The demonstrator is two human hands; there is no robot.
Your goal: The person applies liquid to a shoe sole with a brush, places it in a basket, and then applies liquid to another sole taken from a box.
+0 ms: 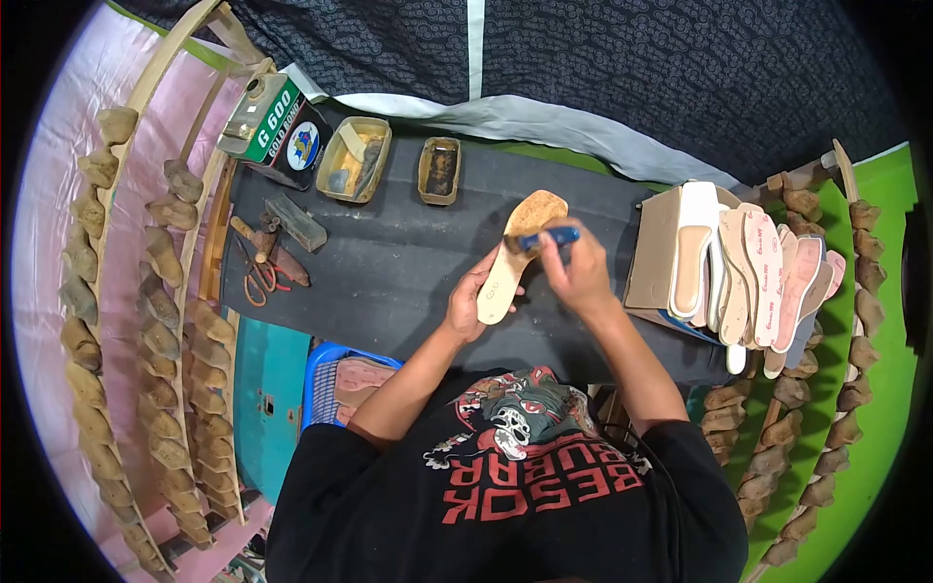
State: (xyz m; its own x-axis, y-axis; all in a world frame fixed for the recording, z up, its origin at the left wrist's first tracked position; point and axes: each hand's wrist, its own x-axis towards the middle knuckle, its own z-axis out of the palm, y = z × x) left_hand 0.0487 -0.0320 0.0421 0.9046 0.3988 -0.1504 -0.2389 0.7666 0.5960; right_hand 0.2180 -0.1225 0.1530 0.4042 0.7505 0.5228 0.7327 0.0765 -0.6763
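Observation:
A pale shoe insole (501,284) lies slanted over the dark table, its wider far end tan and mottled brown and its near end cream with small writing. My left hand (468,303) grips its near part from the left edge, with fingertips showing at the right edge. In my right hand (581,274) is a brush with a blue handle (558,236). Its dark bristle end meets the insole around the middle, where the brown area begins. Beyond the hands stands a small tub (427,194) with dark brown residue inside.
A larger tub (381,182) holds scraps beside a glue can (255,146). Scissors (259,282), a hammer (260,236) and a grey block (296,222) lie at left. Stacked insoles (765,277) lean by a cardboard box (653,255) at right. Racks of shoe lasts (158,335) flank both sides; a blue basket (313,374) sits below.

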